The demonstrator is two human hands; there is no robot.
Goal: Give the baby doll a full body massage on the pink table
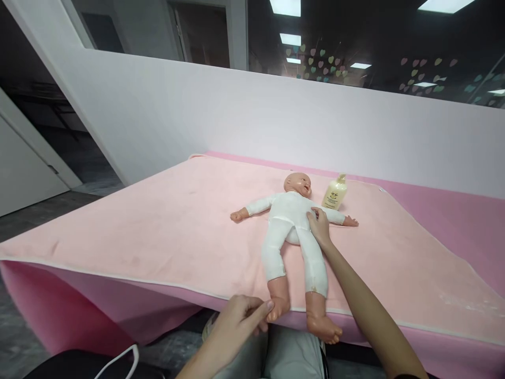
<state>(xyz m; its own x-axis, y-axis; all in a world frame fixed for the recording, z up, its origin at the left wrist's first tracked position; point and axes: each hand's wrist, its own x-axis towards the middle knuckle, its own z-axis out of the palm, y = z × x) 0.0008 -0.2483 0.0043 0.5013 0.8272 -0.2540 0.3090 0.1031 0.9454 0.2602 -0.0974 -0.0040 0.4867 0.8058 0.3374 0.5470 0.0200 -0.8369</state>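
A baby doll point(291, 210) with a white cloth body lies face up, arms spread, on a peach blanket point(165, 221). Its bare feet reach over the near table edge. My left hand point(242, 318) is closed at the doll's foot on the left, thumb against the toes; its other fingers are partly hidden below. Against the right side of the doll's torso, below the armpit, my right hand point(319, 226) has its fingers bent and closed on the cloth body. Beside the doll's head stands a pale yellow pump bottle point(334, 192), slightly tilted in view.
Pink cloth point(465, 221) covers the table under the blanket and hangs down in front. A white wall point(276, 116) with dark glass above it borders the far side. At the lower left, a white cable point(132, 358) loops over a dark object. My legs are under the near edge.
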